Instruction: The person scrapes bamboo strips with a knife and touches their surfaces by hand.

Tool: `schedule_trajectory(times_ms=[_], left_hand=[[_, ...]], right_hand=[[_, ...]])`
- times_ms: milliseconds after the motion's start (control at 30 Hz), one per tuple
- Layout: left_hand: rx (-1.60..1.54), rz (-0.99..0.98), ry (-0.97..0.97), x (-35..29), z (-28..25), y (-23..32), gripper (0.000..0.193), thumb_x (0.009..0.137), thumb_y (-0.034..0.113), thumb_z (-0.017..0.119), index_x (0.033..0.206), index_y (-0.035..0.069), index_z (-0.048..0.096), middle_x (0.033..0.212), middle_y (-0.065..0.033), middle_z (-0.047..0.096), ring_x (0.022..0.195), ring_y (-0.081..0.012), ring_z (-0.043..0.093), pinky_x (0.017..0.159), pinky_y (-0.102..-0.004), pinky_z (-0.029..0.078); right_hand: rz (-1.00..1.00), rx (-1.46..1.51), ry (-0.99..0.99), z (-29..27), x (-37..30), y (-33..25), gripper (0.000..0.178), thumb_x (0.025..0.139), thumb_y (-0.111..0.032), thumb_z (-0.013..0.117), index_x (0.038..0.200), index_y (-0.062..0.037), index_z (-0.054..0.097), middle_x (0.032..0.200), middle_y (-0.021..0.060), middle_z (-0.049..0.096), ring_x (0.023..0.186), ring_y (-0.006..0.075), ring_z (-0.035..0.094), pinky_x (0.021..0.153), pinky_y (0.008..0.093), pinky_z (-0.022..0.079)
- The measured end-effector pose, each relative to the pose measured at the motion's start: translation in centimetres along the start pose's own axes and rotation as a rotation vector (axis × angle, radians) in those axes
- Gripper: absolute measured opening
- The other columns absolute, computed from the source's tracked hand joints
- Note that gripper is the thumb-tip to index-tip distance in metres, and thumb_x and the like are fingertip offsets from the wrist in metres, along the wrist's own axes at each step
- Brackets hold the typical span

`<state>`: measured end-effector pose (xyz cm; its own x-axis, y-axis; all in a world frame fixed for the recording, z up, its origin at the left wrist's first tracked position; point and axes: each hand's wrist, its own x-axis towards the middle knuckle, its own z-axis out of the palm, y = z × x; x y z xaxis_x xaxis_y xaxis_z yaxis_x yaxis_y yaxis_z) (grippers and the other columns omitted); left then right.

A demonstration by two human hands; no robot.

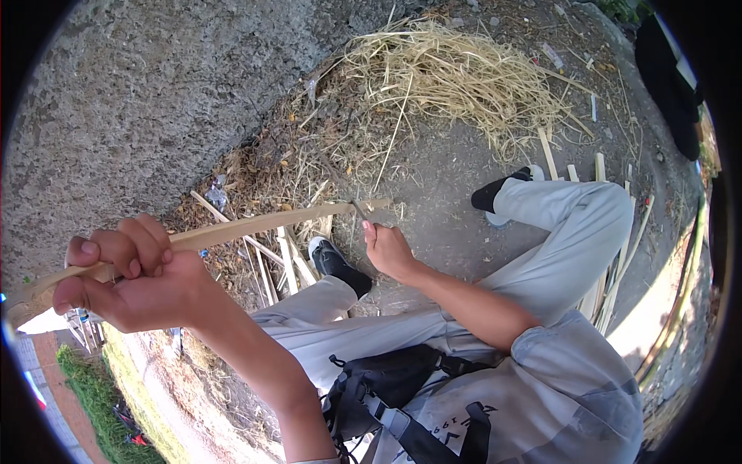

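My left hand [124,282] is clenched around one end of a long, flat, pale bamboo strip [255,224]. At the strip's far end my right hand [389,249] grips a thin dark blade [360,210] set against its edge. Beyond the strip lies a tangled heap of dry, stringy shavings [456,77] on the gritty dirt ground [440,185], beside a rough concrete wall [154,93].
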<state>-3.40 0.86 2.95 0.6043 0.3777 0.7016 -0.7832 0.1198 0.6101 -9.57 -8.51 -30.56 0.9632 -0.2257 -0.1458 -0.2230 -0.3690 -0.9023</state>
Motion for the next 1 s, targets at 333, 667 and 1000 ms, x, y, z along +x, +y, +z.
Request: schedule_trajectory(times_ms=[333, 667, 1000], left_hand=[[0.077, 0.024, 0.036, 0.4, -1.1, 0.0, 0.052, 0.092, 0.058, 0.041, 0.075, 0.01, 0.052, 0.047, 0.0056, 0.022, 0.036, -0.0053, 0.014, 0.034, -0.0227, 0.012], [0.109, 0.025, 0.064, 0.1, -1.1, -0.2, 0.052, 0.091, 0.059, 0.043, 0.075, 0.01, 0.05, 0.047, 0.0051, 0.023, 0.037, -0.0055, 0.015, 0.035, -0.0228, 0.013], [0.101, 0.024, 0.074, 1.0, -2.2, -0.2, 0.051, 0.091, 0.059, 0.044, 0.076, 0.01, 0.049, 0.048, 0.005, 0.023, 0.037, -0.0056, 0.015, 0.036, -0.0226, 0.013]], right_hand=[[-0.017, -0.003, -0.023, -0.1, -0.9, 0.0, 0.059, 0.099, -0.038, 0.033, 0.076, 0.0052, 0.064, 0.066, 0.0324, 0.058, 0.069, 0.0513, 0.059, 0.068, 0.0556, 0.049], [-0.026, -0.035, -0.068, -0.5, -1.4, 1.2, 0.06, 0.099, -0.04, 0.032, 0.077, 0.0056, 0.065, 0.071, 0.0332, 0.06, 0.074, 0.0508, 0.06, 0.07, 0.0544, 0.05], [-0.065, -0.026, -0.122, -0.6, -1.4, 0.5, 0.057, 0.098, -0.039, 0.034, 0.078, 0.0038, 0.066, 0.073, 0.0317, 0.061, 0.075, 0.0494, 0.061, 0.07, 0.0552, 0.049]])
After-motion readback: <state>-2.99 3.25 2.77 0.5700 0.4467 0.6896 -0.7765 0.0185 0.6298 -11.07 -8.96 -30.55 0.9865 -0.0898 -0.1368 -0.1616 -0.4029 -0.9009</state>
